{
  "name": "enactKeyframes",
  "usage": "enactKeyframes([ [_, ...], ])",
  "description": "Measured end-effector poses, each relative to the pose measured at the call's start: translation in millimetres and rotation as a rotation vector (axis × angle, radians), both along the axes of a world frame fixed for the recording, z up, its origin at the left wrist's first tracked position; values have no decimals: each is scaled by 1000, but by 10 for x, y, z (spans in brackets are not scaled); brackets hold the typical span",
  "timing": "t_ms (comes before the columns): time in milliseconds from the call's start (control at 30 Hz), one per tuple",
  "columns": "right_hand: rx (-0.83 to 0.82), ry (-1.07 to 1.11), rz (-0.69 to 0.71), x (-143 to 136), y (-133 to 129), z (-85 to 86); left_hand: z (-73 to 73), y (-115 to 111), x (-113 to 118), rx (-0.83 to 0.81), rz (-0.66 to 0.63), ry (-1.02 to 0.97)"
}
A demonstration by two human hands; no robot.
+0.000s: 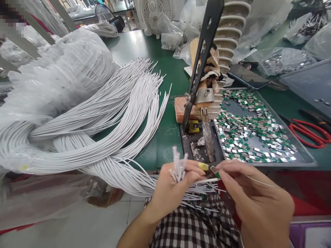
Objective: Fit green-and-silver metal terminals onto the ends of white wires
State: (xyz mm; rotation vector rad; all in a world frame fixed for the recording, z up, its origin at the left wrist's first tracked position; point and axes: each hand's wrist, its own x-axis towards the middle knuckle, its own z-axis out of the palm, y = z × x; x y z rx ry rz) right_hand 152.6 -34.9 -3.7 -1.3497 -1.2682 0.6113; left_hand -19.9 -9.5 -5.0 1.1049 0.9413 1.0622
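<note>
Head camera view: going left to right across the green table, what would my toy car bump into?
White wires → brick → soldering iron → tray of little green-and-silver pieces → red-handled scissors.

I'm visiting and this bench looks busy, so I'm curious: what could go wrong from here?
The tiny rectangular green-and-silver board pinched in the bare right hand could slip from that grip. The thin white cables bunched in the left hand might snag on the long white strands beside it. Both hands are near the long, stained metal rod, which might burn skin if hot; its heat can't be seen.
</note>
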Motion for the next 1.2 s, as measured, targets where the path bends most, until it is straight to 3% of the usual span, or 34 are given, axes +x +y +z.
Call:
enactKeyframes([
  [133, 45, -127, -40, 69, -31, 63, -48, -83, -63, -21, 78, 19],
  [233, 119, -348, 141, 13, -14, 95, -36, -123, -51, -80, 7, 183],
  [367, 226, -504, 347, -126, -12, 64, -35, -134, -40, 43, -73, 289],
  [533, 198, -409, 299, -81, -47, 29, -29, -99, -95, 117, -228, 242],
  [700, 82, -252, 305, 30, -44, 131, 5, -97, -68, 119, -83, 167],
  [1000, 48, -25, 506, 75, 43, 155, 42, -128, -55, 104, -126, 215],
  [1200, -17, -74, 432, 55, 51, 206, 11, -100, -29, 156, -64, 240],
])
